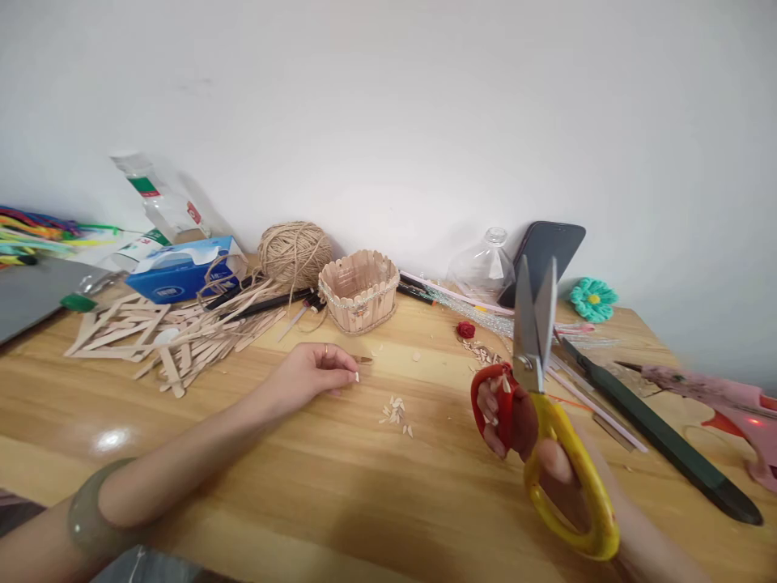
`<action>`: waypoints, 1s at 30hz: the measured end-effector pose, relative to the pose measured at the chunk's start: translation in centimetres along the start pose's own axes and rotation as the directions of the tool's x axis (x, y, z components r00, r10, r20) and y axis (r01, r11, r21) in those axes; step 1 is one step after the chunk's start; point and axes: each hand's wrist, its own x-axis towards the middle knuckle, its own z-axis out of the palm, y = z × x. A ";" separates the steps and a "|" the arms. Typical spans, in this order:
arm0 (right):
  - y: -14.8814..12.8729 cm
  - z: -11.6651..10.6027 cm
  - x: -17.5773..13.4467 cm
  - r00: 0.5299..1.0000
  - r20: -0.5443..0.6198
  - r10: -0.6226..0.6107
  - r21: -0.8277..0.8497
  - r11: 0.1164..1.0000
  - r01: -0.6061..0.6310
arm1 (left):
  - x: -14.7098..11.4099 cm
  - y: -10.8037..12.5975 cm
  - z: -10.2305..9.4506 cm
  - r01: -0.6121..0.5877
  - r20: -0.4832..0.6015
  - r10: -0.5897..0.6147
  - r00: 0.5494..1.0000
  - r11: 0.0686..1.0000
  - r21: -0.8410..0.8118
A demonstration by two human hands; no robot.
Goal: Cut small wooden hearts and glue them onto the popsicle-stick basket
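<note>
- Clearly, the left hand is pinched nearly closed, thumb to forefinger, with a tiny pale chip at the tips; so small a piece probably allows only a fingertip hold.
- The right hand is partly open, hooked through the handles of the scissors: fingers in the red loop, thumb in the yellow one. It seems to hold nothing else.
- The scissors are raised, points up, well apart from the left hand, perhaps to keep the blades clear of it.
- They look big: long, plain steel blades parted in a narrow V, the yellow handle seeming larger, likely because it is nearer the eye.
- The chip is whitish, little more than a speck by the left thumb; its shape is too small to tell.
- Just beyond the left fingers is a brown sliver; whether they touch it, I cannot tell.
- Between the hands, nearer the left, lies a loose heap of thin, pale, petal-like bits, a spot that probably suits both hands.
- Beyond the left hand stands the basket; beyond the left forearm, the sticks lie jumbled.
- Right of the right hand is the glue gun, red light showing, presumably parked within reach.
</note>
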 end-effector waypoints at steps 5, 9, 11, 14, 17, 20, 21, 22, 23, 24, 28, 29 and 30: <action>0.3 0.0 -1.1 0.998 -0.024 -0.059 -0.078 0.995 0.057 | 0.3 0.0 1.4 0.018 0.018 -0.017 1.000 0.998 -0.061; -0.8 0.3 -1.5 0.998 -0.060 -0.017 -0.073 0.997 0.013 | -0.2 0.6 2.6 0.004 0.049 0.000 0.999 0.995 -0.100; -1.3 0.5 -1.5 0.997 -0.046 0.063 -0.062 0.996 -0.065 | -0.6 1.2 3.2 -0.001 0.070 0.010 0.997 0.991 -0.131; -1.6 0.6 -1.4 0.986 -0.002 0.165 -0.085 0.983 -0.164 | -1.0 2.3 4.0 -0.016 0.106 0.040 0.994 0.977 -0.212; -1.5 0.8 -1.2 0.985 0.000 0.173 -0.111 0.979 -0.172 | -1.4 3.5 4.8 -0.056 0.114 0.091 0.989 0.957 -0.284; -1.8 1.1 -1.1 0.989 -0.005 0.150 -0.178 0.973 -0.148 | -1.7 4.5 5.6 -0.085 0.098 0.123 0.988 0.941 -0.328; -1.9 1.2 -1.1 0.989 -0.011 0.151 -0.209 0.966 -0.150 | -1.7 4.8 5.9 -0.091 0.090 0.129 0.988 0.937 -0.337; -2.1 1.3 -1.2 0.987 -0.029 0.156 -0.239 0.958 -0.158 | -1.8 5.0 6.1 -0.101 0.080 0.136 0.987 0.933 -0.345; -2.3 1.5 -1.2 0.985 -0.052 0.165 -0.267 0.948 -0.173 | -1.8 5.2 6.3 -0.110 0.070 0.144 0.987 0.930 -0.352; -2.6 1.6 -1.3 0.982 -0.074 0.175 -0.292 0.937 -0.190 | -1.8 5.3 6.5 -0.120 0.060 0.151 0.987 0.926 -0.358; -3.3 2.1 -1.7 0.976 -0.077 0.205 -0.357 0.908 -0.219 | -1.9 5.7 6.9 -0.147 0.024 0.168 0.985 0.914 -0.379; -3.5 2.2 -1.7 0.974 -0.058 0.217 -0.363 0.905 -0.223 | -1.9 5.8 6.9 -0.154 0.021 0.175 0.984 0.912 -0.380; -3.7 2.2 -1.8 0.972 -0.043 0.229 -0.367 0.902 -0.229 | -1.9 5.8 6.9 -0.163 0.020 0.184 0.983 0.911 -0.379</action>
